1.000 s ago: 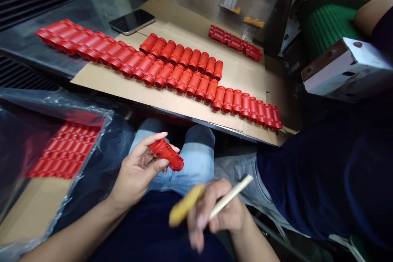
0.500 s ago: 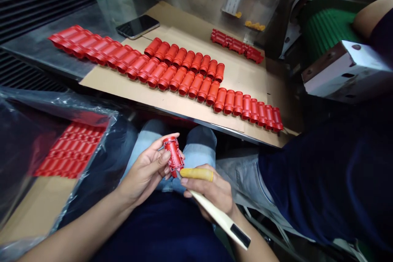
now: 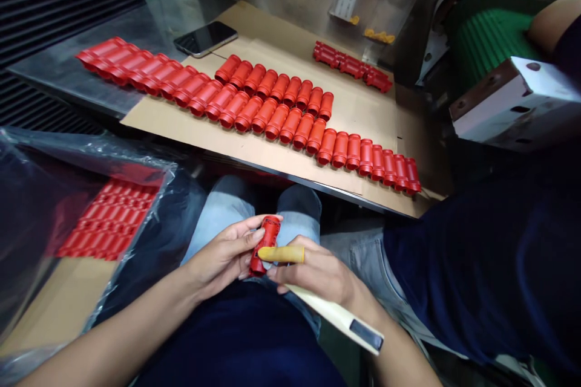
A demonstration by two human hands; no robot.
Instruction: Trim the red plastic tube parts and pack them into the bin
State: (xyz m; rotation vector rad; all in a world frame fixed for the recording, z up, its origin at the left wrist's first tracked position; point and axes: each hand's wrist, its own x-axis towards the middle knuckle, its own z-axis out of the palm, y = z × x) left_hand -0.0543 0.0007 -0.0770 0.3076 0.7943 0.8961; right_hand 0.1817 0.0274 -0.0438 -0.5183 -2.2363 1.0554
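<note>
Above my lap, my left hand [image 3: 231, 254] grips a red cylindrical part [image 3: 271, 230] between thumb and fingers. My right hand [image 3: 318, 269] is closed around a cream-handled tool [image 3: 333, 317] with a dark patch near its end; its pale tip is against the lower part of the red piece, partly hidden by the fingers. A yellow finger cover [image 3: 281, 254] on my right hand lies across the red part. Beyond my hands, long rows of similar red parts [image 3: 249, 112] stand side by side on cardboard [image 3: 181, 127].
A phone [image 3: 206, 39] lies at the table's back left. Darker red pieces [image 3: 351, 65] are at the back right. At left, a plastic-lined box [image 3: 68, 308] holds more red parts. A person in dark clothing [image 3: 476, 254] sits at right, beside a white box [image 3: 517, 106] and green bin [image 3: 490, 39].
The red part has moved slightly right and down and turned in my left hand. My right hand's yellow-covered finger now lies across it, and the tool handle has shifted right.
</note>
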